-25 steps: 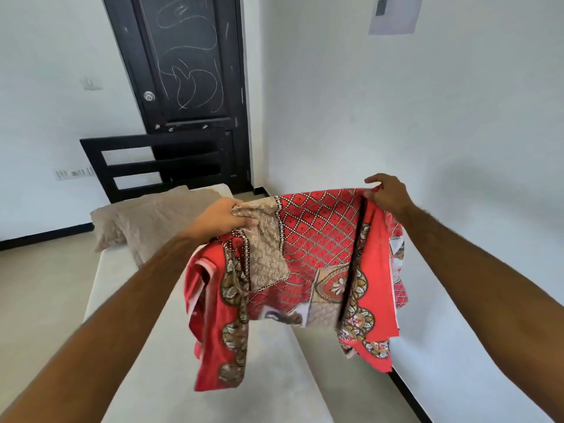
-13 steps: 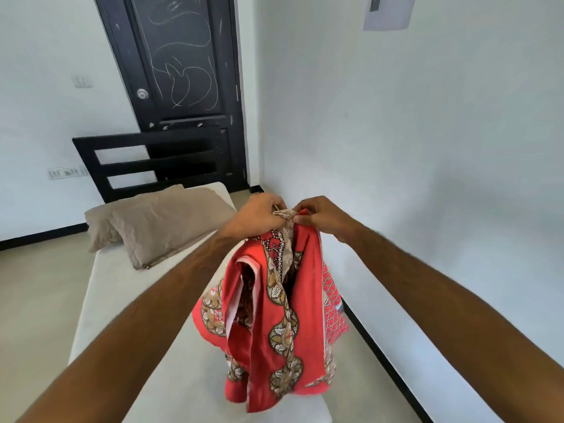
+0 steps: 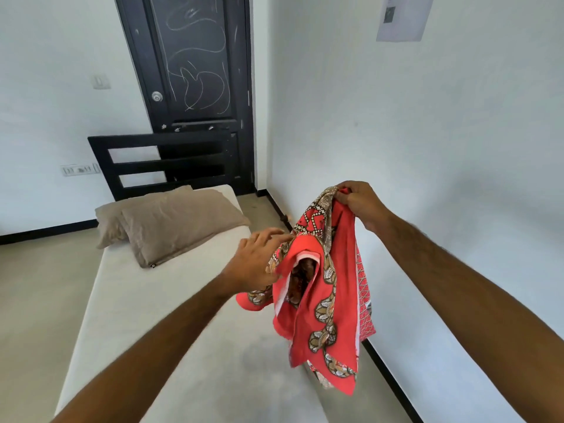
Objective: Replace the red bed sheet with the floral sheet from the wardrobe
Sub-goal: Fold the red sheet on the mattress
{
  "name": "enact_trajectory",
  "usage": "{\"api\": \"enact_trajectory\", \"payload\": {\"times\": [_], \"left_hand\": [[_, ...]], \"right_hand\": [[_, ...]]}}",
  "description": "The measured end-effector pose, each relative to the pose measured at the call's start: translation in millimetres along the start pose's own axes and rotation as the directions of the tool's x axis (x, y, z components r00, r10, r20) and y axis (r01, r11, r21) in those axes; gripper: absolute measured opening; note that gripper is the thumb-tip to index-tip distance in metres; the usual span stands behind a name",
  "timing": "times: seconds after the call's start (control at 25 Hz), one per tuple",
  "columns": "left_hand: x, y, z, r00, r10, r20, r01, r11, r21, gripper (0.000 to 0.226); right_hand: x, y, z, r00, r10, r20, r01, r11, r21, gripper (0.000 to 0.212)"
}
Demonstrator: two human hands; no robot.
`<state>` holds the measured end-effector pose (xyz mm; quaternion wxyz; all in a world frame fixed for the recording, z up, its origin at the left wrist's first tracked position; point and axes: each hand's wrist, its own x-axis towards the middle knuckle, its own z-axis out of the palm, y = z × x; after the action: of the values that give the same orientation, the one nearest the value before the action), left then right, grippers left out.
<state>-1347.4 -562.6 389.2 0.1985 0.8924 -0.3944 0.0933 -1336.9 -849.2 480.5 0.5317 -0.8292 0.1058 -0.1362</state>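
Just below right hand (image 3: 360, 203): sheet (image 3: 332, 288)

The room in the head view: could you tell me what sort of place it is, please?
Most likely a small bedroom: a bare mattress on a bed with a black headboard, two beige pillows at its head, and a black door behind.

I see the mattress (image 3: 171, 315) running from just before me back to the headboard (image 3: 164, 161), with two pillows (image 3: 174, 222) on its far end, one overlapping the other. Behind the headboard stands the door (image 3: 189, 65). A wall (image 3: 427, 132) runs along the mattress's right. My right hand (image 3: 361, 203) holds the sheet (image 3: 323, 288) above the mattress's right edge; my left hand (image 3: 256, 261) touches the sheet's left side, lower down.
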Motion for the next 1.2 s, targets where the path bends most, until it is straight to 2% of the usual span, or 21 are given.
{"api": "enact_trajectory", "payload": {"times": [0.04,0.08,0.12,0.16,0.2,0.24,0.28,0.32,0.36,0.44,0.48,0.56,0.64,0.72,0.88,1.04,1.12,1.2], "left_hand": [[-1.5,5.8,14.1,0.977,-0.142,-0.159,0.149,0.988,0.03,0.053],[-2.9,15.0,24.8,0.895,-0.33,-0.301,0.307,0.944,-0.121,0.033],[-3.5,26.1,31.1,0.787,-0.506,-0.353,0.365,0.843,-0.396,0.014],[-5.1,41.1,34.2,0.729,-0.646,-0.227,0.34,0.629,-0.699,0.011],[-4.2,56.4,35.3,0.75,-0.662,-0.006,0.315,0.364,-0.877,0.022],[-1.8,69.8,30.3,0.796,-0.574,0.189,0.356,0.194,-0.914,0.034],[4.4,76.8,23.7,0.814,-0.504,0.287,0.399,0.127,-0.908,0.043],[13.9,79.3,16.6,0.817,-0.495,0.297,0.394,0.102,-0.913,0.048],[24.0,80.7,8.6,0.826,-0.51,0.24,0.332,0.097,-0.938,0.048],[43.3,71.4,-3.4,0.806,-0.585,0.091,0.257,0.207,-0.944,0.046],[49.0,63.8,-5.4,0.793,-0.604,0.081,0.28,0.244,-0.929,0.045],[53.7,60.4,-2.3,0.797,-0.569,0.201,0.354,0.171,-0.92,0.036],[56.9,58.7,13.8,0.79,-0.554,0.262,0.404,0.149,-0.902,0.033],[57.6,54.7,24.8,0.767,-0.604,0.215,0.376,0.153,-0.914,0.029],[50.4,26.0,17.1,0.658,-0.748,0.084,0.295,0.154,-0.943,0.023],[44.0,-11.4,-1.5,0.541,-0.839,0.052,0.181,0.056,-0.982,0.027],[39.5,-19.7,-8.9,0.529,-0.847,0.051,0.118,0.013,-0.993,0.025],[32.6,-30.5,-12.4,0.534,-0.839,0.105,0.137,-0.037,-0.99,0.026]], "right_hand": [[1.5,-3.0,-2.5,1.0,-0.012,-0.019,0.012,0.999,0.029,0.023],[2.3,-5.4,-5.8,0.999,-0.018,-0.046,0.021,0.998,0.054,0.022],[2.7,-7.2,-9.9,0.996,-0.023,-0.083,0.029,0.996,0.08,0.02],[1.5,-8.0,-14.4,0.992,-0.019,-0.128,0.032,0.994,0.102,0.019],[1.0,-7.2,-18.7,0.987,-0.014,-0.16,0.034,0.992,0.124,0.018],[-0.6,-7.1,-21.6,0.986,-0.007,-0.167,0.031,0.989,0.142,0.019],[-2.1,-6.1,-23.1,0.987,-0.003,-0.16,0.027,0.988,0.151,0.021],[-4.8,-4.4,-22.9,0.989,0.001,-0.146,0.021,0.989,0.145,0.022],[-8.0,-1.7,-22.0,0.991,0.0,-0.132,0.018,0.991,0.133,0.023],[-14.0,6.6,-20.1,0.994,0.008,-0.111,0.006,0.992,0.126,0.024],[-16.8,11.1,-19.0,0.994,0.015,-0.112,-0.001,0.991,0.13,0.024],[-20.9,18.2,-16.0,0.991,0.024,-0.129,-0.005,0.989,0.145,0.023],[-24.7,21.0,-11.1,0.991,0.026,-0.132,-0.003,0.986,0.167,0.023],[-28.3,20.6,-8.5,0.992,0.027,-0.126,-0.003,0.982,0.188,0.022],[-26.3,35.2,-21.2,0.983,0.081,-0.167,-0.039,0.97,0.241,0.023],[-20.3,62.0,-35.0,0.954,0.176,-0.242,-0.103,0.952,0.288,0.024],[-17.2,68.1,-35.2,0.947,0.199,-0.25,-0.116,0.944,0.31,0.025],[-11.9,70.9,-35.5,0.95,0.187,-0.249,-0.113,0.952,0.284,0.025]]}}
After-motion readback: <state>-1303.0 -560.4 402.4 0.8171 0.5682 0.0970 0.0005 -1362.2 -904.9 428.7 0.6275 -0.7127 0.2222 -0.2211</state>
